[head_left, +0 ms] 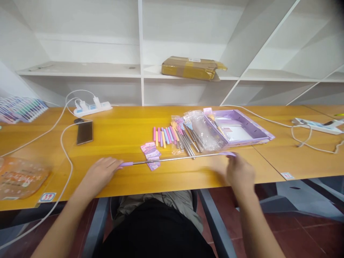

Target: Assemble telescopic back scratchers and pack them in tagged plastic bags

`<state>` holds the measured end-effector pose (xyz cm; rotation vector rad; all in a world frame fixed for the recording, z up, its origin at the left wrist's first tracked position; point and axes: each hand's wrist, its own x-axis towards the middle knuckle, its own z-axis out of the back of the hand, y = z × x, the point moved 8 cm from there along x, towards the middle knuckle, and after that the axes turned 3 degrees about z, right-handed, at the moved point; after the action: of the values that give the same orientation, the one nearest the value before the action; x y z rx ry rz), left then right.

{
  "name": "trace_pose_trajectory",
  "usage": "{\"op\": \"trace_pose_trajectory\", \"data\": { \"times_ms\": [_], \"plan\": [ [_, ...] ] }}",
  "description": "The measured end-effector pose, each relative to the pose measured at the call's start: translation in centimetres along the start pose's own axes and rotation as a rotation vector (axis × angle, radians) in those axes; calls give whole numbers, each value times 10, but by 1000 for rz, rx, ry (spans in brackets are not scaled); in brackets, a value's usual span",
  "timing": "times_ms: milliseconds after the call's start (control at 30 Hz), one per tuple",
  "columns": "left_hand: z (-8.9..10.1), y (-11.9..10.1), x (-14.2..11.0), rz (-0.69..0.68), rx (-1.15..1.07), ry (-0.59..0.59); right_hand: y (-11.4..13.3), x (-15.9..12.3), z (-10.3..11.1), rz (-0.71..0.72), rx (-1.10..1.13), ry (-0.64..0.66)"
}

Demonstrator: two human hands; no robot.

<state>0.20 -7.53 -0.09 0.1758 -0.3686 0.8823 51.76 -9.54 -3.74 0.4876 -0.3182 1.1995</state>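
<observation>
A long thin metal rod with purple ends is stretched out between my hands above the wooden table. My left hand is closed round its purple handle at the left end. At the right end my right hand, blurred by motion, pinches the purple tip. Just behind the rod lie small pink and purple cards, a row of coloured handles and a bundle of extendable forks beside clear plastic bags.
An open purple box stands at the right of the forks. A phone on a white cable and a power strip lie at the left. A second power strip sits far right. A brown parcel rests on the shelf.
</observation>
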Motion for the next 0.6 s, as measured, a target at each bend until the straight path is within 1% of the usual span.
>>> {"op": "trace_pose_trajectory", "data": {
  "times_ms": [67, 100, 133, 167, 200, 233, 267, 333, 433, 600],
  "plan": [
    [-15, -34, 19, -14, 1, -2, 80, -23, -7, 233, 31, 63],
    [-23, -46, 27, 0, 2, 4, 114, -35, -11, 316, 44, 104],
    [-28, -54, 33, 36, -5, -12, 142, -46, -16, 375, 44, 144],
    [-35, -59, 37, 39, -24, 2, 164, -55, -21, 442, 47, 194],
    [-41, -62, 40, 35, -45, 17, 178, -62, -26, 478, 54, 231],
    [-46, -63, 40, 24, -65, 35, 185, -66, -29, 499, 63, 261],
    [-51, -62, 40, 9, -85, 54, 186, -67, -31, 505, 76, 283],
    [-56, -58, 36, -7, -107, 70, 181, -65, -33, 484, 100, 310],
    [-57, -58, 33, -14, -113, 73, 173, -60, -35, 453, 107, 362],
    [-56, -62, 35, -31, -140, 104, 177, -60, -37, 444, 101, 426]
  ]
}}
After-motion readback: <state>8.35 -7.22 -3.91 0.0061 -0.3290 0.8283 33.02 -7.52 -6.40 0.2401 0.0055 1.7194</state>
